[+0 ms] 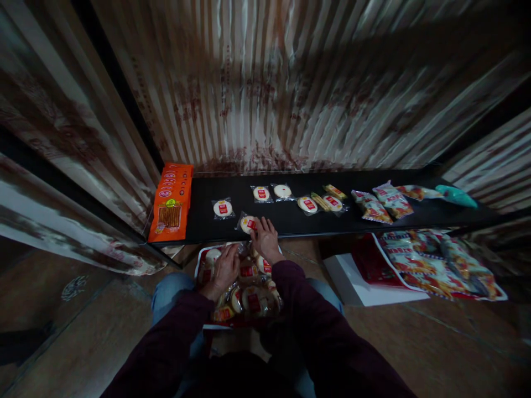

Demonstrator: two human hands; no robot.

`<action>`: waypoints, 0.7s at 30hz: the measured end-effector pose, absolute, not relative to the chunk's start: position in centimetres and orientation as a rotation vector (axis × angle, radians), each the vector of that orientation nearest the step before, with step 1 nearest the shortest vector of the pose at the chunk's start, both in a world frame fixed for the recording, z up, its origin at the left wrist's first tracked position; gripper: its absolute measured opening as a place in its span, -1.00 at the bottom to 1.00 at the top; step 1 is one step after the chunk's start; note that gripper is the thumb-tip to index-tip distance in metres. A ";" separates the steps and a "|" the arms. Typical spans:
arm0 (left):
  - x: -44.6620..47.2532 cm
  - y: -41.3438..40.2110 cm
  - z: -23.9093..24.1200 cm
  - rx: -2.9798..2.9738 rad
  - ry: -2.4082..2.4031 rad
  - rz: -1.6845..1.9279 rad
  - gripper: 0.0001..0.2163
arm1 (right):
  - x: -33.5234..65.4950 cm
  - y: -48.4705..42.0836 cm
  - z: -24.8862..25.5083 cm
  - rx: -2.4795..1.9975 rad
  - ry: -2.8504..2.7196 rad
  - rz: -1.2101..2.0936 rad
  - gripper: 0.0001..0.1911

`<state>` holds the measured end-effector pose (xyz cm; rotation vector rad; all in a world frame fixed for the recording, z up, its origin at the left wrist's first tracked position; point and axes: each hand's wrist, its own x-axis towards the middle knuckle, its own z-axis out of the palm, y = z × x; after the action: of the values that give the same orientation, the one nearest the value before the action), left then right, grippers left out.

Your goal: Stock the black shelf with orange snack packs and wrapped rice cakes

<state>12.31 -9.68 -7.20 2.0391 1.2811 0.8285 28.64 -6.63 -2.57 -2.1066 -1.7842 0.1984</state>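
Observation:
My right hand (266,240) is at the shelf's front edge, its fingers closed on a clear-wrapped round white rice cracker packet (248,224) with a red label. My left hand (226,267) is lower, over a red bin with a white rim (197,260). Its fingers are bent together with shiny clear wrapper at their tips; the palm hides most of what they hold. Many similar cracker packets (251,300) fill the bin, which sits between my knees. On the black shelf, single packets lie flat: one to the left (223,208), two behind (261,193).
Orange snack packs (170,204) overlap at the shelf's left end. Further right lie cracker packets (307,205), thin yellowish packets (320,201), patterned snack bags (392,200) and a teal bag (457,195). A second red bin (375,265) holds patterned bags on the floor. Black posts (120,83) frame a curtain.

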 end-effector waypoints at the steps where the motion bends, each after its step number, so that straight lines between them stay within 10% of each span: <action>1: 12.5 -9.5 -6.9 1.943 1.284 0.812 -0.60 | 28.6 -6.5 -2.7 -2.119 -1.799 0.221 -0.48; 21: 13.6 -5.5 -7.3 1.063 1.149 0.925 -0.32 | 27.2 -9.2 -4.3 -1.768 -1.578 0.376 -0.71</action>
<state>13.61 -5.54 -7.26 1.0626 1.1486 0.9250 27.23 -9.16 -4.26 -1.7675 -1.5781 0.3757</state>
